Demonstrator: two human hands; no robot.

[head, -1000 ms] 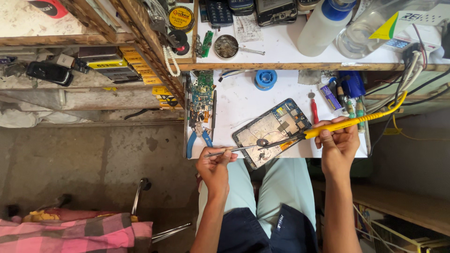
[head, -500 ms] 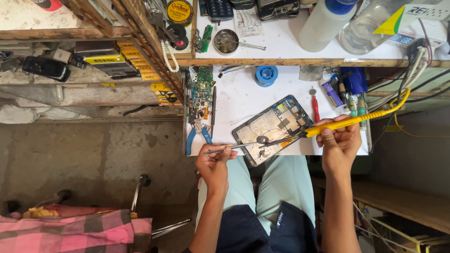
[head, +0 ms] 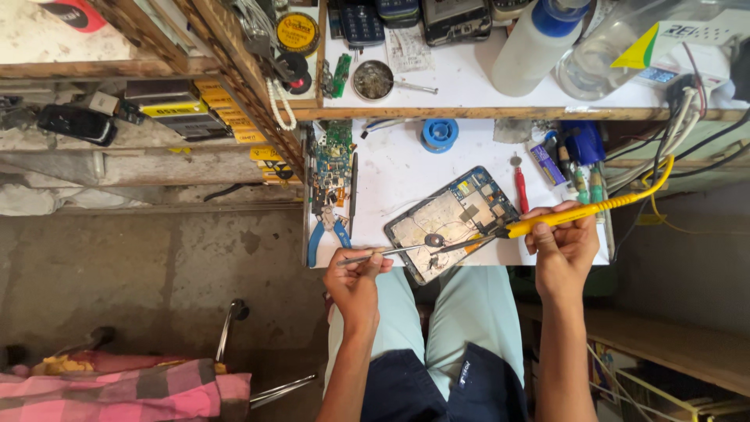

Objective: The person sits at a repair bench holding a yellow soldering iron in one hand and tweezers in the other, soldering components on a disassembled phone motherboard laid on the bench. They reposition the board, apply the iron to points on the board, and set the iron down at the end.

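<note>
I see both hands unmoved over the opened tablet | left hand pinches tweezers | right hand grips yellow soldering iron | tip contact unclear

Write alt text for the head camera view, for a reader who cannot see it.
Seen from above, a seated person's right hand holds a yellow soldering iron to an opened tablet on a white bench, while the left hand steadies metal tweezers there. Blue-handled pliers lie beside it.

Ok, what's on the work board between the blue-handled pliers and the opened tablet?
In the head view, mostly bare white board. Only the tweezers in the left hand cross that stretch, low down, from near the pliers to the tablet.
</note>
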